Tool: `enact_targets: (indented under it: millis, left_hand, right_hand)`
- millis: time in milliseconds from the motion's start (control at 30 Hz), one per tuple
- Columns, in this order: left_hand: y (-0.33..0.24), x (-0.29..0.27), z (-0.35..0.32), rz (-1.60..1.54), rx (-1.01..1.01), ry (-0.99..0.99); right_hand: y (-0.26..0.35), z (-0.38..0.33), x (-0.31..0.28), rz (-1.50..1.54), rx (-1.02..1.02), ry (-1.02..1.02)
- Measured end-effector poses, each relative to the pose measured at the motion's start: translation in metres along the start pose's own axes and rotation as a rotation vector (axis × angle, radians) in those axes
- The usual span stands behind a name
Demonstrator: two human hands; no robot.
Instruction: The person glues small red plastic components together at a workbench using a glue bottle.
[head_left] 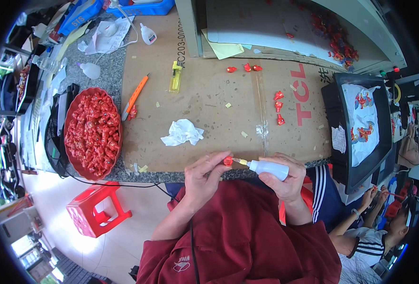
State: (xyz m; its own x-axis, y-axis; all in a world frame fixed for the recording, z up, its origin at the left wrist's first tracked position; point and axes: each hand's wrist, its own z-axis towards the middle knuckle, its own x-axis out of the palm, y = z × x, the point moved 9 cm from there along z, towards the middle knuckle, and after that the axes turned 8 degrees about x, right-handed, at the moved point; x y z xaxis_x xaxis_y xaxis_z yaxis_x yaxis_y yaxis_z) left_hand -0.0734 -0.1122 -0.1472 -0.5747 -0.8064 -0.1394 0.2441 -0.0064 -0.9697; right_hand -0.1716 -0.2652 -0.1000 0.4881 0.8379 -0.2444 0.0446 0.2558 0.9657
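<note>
Between the fingertips of my left hand (204, 174) is a small red plastic piece (228, 161). My right hand (287, 179) is wrapped round a white squeeze bottle (270, 168) with a yellow collar and a thin nozzle. The bottle lies sideways, its nozzle tip at the red piece; whether they touch I cannot tell. Both hands are over the near edge of the cardboard sheet (223, 128). A crumpled white tissue (183, 132) lies just beyond my left hand. Several similar small red pieces (279, 107) stand in short rows farther off on the cardboard.
At left is a red scalloped bowl (67, 142) heaped with red pieces. An orange utility knife (137, 94) and a yellow lighter (175, 76) lie on the cardboard. A black tray (335, 102) holds colourful pieces on white paper. A red stool (91, 213) stands below; another person (368, 236) sits at right.
</note>
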Motion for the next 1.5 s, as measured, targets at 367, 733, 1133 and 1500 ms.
enact_targets:
  millis: [367, 733, 1133, 1500]
  left_hand:
    - [0.005, 0.000, -0.002, -0.030, -0.038, -0.008]
    - [0.004, -0.001, -0.001, -0.005, -0.003, -0.013]
    - [0.019, -0.008, -0.010, -0.235, -0.110, -0.066]
    - [0.029, -0.015, -0.011, -0.323, -0.134, -0.089]
  right_hand:
    - [0.002, 0.000, 0.001, 0.009, -0.003, 0.034]
    - [0.002, 0.000, 0.006, -0.031, -0.007, 0.076]
    - [-0.041, 0.045, 0.028, 0.194, 0.220, -0.030]
    - [-0.020, 0.075, 0.040, -0.244, 0.061, 0.049]
